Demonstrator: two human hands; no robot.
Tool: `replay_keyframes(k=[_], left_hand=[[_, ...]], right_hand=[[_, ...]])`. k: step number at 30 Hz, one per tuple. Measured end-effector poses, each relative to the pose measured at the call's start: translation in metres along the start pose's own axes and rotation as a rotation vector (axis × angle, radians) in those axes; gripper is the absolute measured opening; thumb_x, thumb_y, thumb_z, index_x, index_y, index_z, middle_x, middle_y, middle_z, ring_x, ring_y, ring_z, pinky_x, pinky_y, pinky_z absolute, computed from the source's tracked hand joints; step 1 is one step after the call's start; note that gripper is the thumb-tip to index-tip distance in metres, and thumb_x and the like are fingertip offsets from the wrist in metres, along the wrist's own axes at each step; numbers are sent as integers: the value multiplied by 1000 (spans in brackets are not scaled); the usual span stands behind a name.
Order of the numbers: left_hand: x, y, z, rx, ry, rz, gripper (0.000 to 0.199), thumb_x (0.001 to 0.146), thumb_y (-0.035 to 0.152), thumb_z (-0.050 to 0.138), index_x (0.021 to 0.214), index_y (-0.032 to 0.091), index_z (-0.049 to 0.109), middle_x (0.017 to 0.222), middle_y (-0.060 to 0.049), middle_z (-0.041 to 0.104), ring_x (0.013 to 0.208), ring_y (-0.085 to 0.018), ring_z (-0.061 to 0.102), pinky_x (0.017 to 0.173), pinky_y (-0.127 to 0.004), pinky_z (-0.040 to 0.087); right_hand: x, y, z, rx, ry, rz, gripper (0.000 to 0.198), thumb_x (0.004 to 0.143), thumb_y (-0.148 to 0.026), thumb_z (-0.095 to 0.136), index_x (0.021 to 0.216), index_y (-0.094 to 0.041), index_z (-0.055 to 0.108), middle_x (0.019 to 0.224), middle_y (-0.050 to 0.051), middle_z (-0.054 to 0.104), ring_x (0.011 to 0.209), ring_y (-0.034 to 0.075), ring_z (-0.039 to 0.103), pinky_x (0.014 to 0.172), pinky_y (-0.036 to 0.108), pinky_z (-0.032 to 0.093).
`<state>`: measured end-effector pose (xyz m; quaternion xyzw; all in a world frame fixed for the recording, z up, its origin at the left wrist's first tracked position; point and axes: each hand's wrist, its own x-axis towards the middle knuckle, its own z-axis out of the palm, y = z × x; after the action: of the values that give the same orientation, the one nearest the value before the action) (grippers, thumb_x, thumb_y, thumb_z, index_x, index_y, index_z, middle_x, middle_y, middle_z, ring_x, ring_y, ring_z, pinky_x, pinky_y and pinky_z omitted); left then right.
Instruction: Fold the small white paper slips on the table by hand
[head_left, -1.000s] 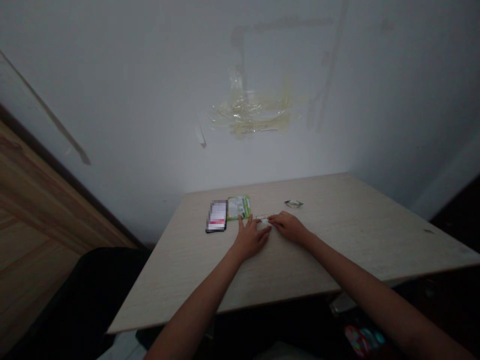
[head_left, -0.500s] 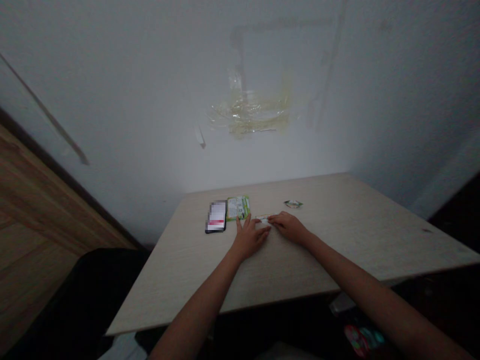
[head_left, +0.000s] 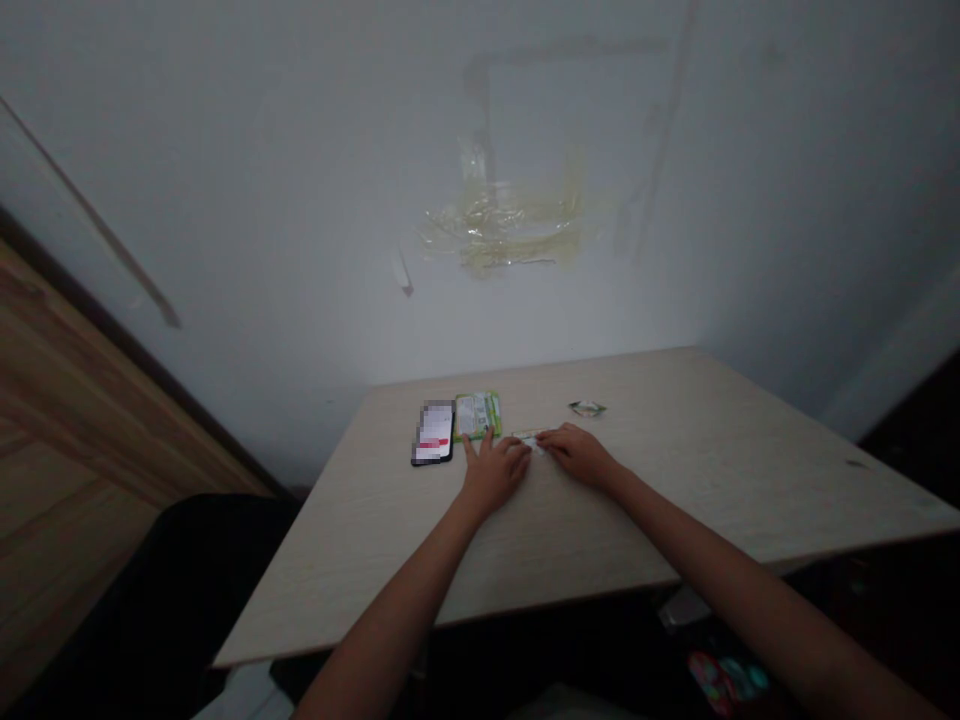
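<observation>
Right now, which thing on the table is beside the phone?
The green-edged packet; the small piece lies farther right, and the pale strip shows between left hand and right hand.

A broad, flat counter (head_left: 750,450) with a pale, wood-grained surface carries everything. A dark-edged rectangular phone (head_left: 436,430) with a lit, partly pixelated screen lies on it, and just right of that a flat green-and-white printed packet (head_left: 478,410). Farther right lie a thin white printed strip (head_left: 532,440) and, beyond it, a small pointed white-and-green scrap (head_left: 586,408).
</observation>
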<state>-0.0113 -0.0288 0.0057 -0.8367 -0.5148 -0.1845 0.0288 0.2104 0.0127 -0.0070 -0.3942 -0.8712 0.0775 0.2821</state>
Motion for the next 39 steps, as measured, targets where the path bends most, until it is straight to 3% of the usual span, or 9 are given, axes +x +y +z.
replay_keyframes(k=[19,32,39], left_hand=[[-4,2,-4,20,-81,15,37,93,56,45,128,52,56,140,0,50,141,-41,26,105,-81,3],[-4,7,-7,33,22,145,33,96,42,45,125,40,62,127,0,65,142,-36,28,108,-79,-1],[-4,9,-6,39,28,84,36,96,43,43,128,41,60,130,0,65,142,-38,29,106,-81,-3]], right_hand=[[1,5,4,3,10,-23,28,93,-20,51,111,-22,72,118,5,71,102,21,64,93,37,50],[-1,-1,1,-41,-4,-55,33,90,-17,53,118,-25,70,122,3,70,102,22,63,93,39,50],[-1,-3,0,-59,-21,-37,36,89,-16,53,119,-27,70,124,1,69,102,21,62,94,39,50]])
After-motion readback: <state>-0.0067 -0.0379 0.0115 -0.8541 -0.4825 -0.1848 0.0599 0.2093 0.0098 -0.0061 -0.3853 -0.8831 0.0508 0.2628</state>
